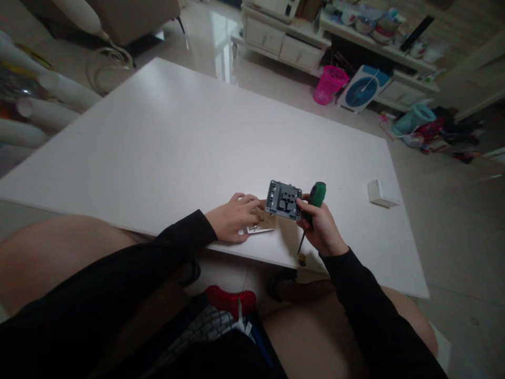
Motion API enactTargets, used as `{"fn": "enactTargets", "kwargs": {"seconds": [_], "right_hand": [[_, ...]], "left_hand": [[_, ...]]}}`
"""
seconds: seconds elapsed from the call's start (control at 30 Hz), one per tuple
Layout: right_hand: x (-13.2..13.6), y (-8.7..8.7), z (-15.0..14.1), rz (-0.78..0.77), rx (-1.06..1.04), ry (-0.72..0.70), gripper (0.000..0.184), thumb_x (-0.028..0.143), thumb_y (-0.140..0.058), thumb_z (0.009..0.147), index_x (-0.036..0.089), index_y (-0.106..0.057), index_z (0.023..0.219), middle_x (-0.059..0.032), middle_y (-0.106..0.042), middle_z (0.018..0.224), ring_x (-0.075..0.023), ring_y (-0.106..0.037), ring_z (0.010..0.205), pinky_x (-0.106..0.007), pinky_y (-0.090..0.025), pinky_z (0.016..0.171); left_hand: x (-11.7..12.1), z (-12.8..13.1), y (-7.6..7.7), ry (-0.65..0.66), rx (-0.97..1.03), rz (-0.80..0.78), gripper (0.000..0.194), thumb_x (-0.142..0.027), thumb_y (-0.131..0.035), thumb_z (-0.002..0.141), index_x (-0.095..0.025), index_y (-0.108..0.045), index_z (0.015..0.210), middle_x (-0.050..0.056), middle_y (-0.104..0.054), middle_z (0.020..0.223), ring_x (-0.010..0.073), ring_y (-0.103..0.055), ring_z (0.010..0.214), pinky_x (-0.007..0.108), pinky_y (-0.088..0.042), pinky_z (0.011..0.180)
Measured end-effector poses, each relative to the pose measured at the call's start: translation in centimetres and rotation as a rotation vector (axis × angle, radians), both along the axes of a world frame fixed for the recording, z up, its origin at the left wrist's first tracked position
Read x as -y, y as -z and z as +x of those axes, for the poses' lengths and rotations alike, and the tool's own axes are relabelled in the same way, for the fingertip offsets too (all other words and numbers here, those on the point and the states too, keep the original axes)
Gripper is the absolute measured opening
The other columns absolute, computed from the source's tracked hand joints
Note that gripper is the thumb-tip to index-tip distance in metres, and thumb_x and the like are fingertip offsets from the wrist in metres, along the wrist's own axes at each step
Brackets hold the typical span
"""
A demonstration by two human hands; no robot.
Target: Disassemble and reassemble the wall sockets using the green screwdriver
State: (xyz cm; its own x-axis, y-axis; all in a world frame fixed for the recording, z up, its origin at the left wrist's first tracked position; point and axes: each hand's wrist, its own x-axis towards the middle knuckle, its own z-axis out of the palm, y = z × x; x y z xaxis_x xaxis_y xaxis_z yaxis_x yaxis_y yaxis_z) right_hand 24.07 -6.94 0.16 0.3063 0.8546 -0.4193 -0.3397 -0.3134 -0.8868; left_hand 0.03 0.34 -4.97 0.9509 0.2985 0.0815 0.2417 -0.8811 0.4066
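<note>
Holding green screwdriver and grey module

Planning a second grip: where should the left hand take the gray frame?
Probably pinch the gray frame by its left edge, coming from the left. It is flat and roughly square, that edge faces the left hand, and the right hand has its thumb at the opposite edge, beside the green-handled screwdriver.

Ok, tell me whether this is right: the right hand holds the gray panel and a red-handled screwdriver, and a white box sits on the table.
Not quite: the screwdriver is green-handled, not red-handled, as the head view shows. The right hand does hold it and the gray panel, and a white box sits on the table.
</note>
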Motion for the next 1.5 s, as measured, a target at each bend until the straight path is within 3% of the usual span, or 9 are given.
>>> {"fn": "enactTargets", "kwargs": {"seconds": [0.2,0.4,0.57,0.8,1.27,1.5], "right_hand": [[-0.01,-0.08,0.0,-0.004,0.002,0.006,0.045,0.031,-0.092,0.056,0.02,-0.058,0.085,0.0076,-0.056,0.063,-0.0035,-0.036,0.043,-0.018,-0.019,0.038],[-0.04,-0.15,-0.06,-0.003,0.001,0.006,0.044,0.03,-0.091,0.057,0.021,-0.059,0.085,0.0076,-0.057,0.064,-0.0033,-0.036,0.043,-0.018,-0.019,0.038],[-0.03,-0.12,-0.07,0.0,0.002,0.002,0.045,0.031,-0.092,0.056,0.02,-0.058,0.084,0.0079,-0.057,0.063,-0.003,-0.034,0.042,-0.019,-0.018,0.038],[-0.06,0.02,0.06,0.001,0.009,-0.006,0.044,0.031,-0.091,0.057,0.021,-0.059,0.085,0.0069,-0.058,0.064,-0.0045,-0.036,0.044,-0.02,-0.018,0.038],[0.0,-0.2,-0.1,0.005,0.003,-0.009,0.042,0.031,-0.091,0.057,0.021,-0.059,0.082,0.007,-0.057,0.063,-0.004,-0.037,0.044,-0.019,-0.019,0.038],[-0.02,-0.18,-0.07,0.009,0.001,-0.011,0.041,0.03,-0.091,0.057,0.02,-0.059,0.082,0.0071,-0.056,0.063,-0.0036,-0.035,0.044,-0.019,-0.018,0.038]], "left_hand": [[0.08,0.03,-0.17,0.017,-0.019,0.0,0.017,-0.024,-0.071,0.08,-0.022,-0.075,0.097,0.015,-0.055,0.146,0.0431,-0.045,0.137,0.059,-0.034,0.107],[0.15,0.04,-0.06,0.006,0.011,-0.027,0.027,-0.024,-0.072,0.079,-0.023,-0.075,0.106,0.014,-0.055,0.144,0.0414,-0.046,0.135,0.057,-0.033,0.108],[0.3,0.09,-0.1,0.02,-0.029,-0.017,0.019,-0.026,-0.071,0.08,-0.023,-0.075,0.099,0.015,-0.059,0.137,0.0414,-0.047,0.134,0.057,-0.034,0.107],[0.05,-0.01,0.21,-0.037,-0.009,-0.001,0.054,-0.028,-0.072,0.075,-0.022,-0.065,0.129,0.017,-0.053,0.148,0.041,-0.043,0.139,0.056,-0.035,0.111],[-0.14,-0.1,0.39,-0.033,-0.034,0.053,0.029,-0.032,-0.074,0.079,-0.017,-0.069,0.103,0.02,-0.056,0.144,0.0437,-0.045,0.138,0.057,-0.037,0.106],[-0.2,-0.09,0.25,-0.041,-0.029,0.04,0.041,-0.032,-0.075,0.077,-0.019,-0.067,0.115,0.019,-0.056,0.143,0.042,-0.045,0.137,0.055,-0.037,0.105]]}}
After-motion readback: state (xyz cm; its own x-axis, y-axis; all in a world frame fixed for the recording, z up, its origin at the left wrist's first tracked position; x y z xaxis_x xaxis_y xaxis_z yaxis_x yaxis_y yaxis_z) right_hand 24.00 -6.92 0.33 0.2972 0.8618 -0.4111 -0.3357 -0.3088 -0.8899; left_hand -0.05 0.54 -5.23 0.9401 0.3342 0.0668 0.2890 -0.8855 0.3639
